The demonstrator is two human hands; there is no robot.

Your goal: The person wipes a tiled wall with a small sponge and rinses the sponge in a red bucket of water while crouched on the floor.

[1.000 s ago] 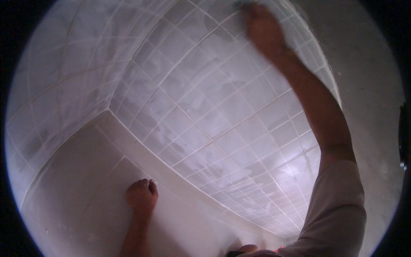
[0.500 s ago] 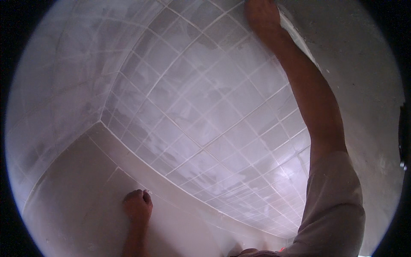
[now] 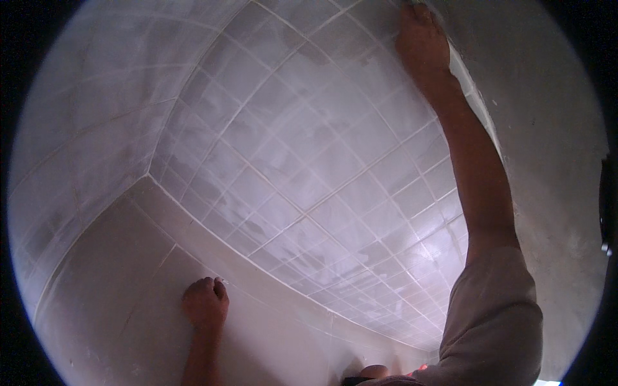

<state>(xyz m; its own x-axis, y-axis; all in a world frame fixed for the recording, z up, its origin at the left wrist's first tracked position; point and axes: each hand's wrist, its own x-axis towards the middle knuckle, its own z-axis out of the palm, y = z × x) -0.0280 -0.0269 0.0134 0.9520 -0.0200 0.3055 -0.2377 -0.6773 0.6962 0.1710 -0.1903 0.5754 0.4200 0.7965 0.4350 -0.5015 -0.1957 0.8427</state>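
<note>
My left hand is closed in a fist beside the smooth beige surface at the lower left. A small whitish bit shows at its thumb and fingertips, too small to name. Stretched up high, my right hand is at the right-hand edge of the tiled wall, close to the picture's upper rim. Its fingers are curled, and what they hold, if anything, is hidden. The tiles are pale grey-violet with light grout lines, and a whitish, streaky film covers many of them.
A second tiled wall meets the first at a corner on the left. Along the right runs a bare grey plaster surface, with a pale strip at the tile edge. A dark object shows at the far right rim.
My right hand has moved a little right and down along the tile edge in the picture. The view has shifted slightly. My left hand stays closed in nearly the same place.
</note>
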